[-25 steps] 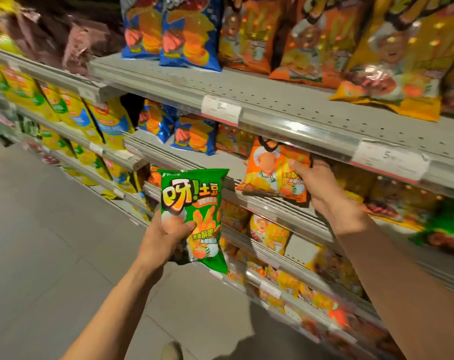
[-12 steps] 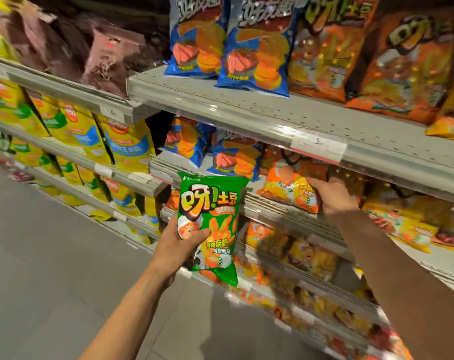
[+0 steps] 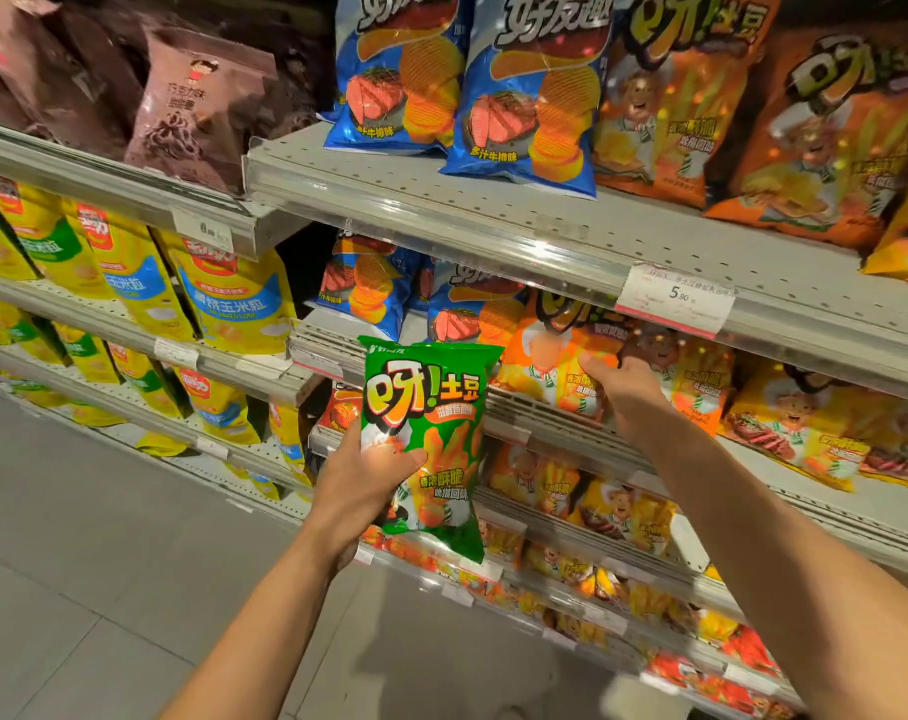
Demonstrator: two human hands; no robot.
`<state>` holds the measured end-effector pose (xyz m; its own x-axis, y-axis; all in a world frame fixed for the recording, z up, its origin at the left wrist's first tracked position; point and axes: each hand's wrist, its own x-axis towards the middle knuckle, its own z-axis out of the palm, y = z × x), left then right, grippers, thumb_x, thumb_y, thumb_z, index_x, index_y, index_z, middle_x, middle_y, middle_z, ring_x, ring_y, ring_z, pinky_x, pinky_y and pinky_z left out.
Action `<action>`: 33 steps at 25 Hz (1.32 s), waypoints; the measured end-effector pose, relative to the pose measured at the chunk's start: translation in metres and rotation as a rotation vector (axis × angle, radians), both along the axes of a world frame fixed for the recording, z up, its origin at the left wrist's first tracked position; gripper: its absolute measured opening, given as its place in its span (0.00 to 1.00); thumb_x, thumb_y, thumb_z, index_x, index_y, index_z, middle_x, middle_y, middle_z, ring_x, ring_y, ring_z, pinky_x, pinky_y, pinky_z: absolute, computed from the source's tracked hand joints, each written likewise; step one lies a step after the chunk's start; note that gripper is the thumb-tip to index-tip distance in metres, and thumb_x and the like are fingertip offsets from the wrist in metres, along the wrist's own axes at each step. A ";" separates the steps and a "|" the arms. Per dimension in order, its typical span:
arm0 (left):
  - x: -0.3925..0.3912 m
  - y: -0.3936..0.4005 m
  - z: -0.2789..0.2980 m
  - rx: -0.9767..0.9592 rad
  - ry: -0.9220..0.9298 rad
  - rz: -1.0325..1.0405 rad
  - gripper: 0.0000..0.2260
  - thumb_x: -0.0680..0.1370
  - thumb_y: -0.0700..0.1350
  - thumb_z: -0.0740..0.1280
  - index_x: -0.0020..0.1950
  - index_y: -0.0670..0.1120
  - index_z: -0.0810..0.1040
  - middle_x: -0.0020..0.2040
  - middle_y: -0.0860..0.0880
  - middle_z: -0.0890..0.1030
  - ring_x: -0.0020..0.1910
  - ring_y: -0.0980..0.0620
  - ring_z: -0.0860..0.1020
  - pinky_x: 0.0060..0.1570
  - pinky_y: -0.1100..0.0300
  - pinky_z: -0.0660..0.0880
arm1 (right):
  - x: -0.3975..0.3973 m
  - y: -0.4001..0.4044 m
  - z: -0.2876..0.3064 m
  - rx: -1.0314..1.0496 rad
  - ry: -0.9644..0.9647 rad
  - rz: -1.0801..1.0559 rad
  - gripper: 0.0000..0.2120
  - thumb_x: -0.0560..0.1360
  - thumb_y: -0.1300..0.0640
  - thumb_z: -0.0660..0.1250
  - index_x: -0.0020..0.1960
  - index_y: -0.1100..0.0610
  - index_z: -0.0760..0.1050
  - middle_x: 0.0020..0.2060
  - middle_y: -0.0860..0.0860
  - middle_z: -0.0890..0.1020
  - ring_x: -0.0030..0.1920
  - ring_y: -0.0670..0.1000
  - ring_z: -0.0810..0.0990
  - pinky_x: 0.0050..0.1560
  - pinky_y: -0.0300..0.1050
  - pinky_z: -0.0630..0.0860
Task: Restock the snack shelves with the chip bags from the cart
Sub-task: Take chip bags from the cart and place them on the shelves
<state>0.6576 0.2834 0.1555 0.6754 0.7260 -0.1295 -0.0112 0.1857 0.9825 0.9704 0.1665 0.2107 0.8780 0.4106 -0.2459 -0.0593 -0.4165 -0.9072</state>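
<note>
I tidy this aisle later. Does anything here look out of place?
Only the yellow bag lying flat on the bottom left shelf, while its neighbours stand upright. The rest of the shelves look orderly.

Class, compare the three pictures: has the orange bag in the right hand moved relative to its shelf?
Yes. The orange bag has gone further in, from overhanging the shelf edge to tucked under the upper shelf; right hand still grips it.

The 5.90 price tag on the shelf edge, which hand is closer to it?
Right. The right hand holds an orange chip bag just below and left of the price tag. The left hand grips the green chip bag lower and farther left.
</note>
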 end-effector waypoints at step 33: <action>0.315 -0.436 0.057 0.198 -0.126 -0.539 0.20 0.74 0.41 0.77 0.63 0.54 0.77 0.52 0.54 0.86 0.48 0.58 0.84 0.37 0.69 0.77 | 0.058 -0.563 0.002 -0.046 -0.324 -0.181 0.15 0.82 0.58 0.65 0.59 0.37 0.72 0.43 0.51 0.81 0.42 0.53 0.83 0.42 0.55 0.79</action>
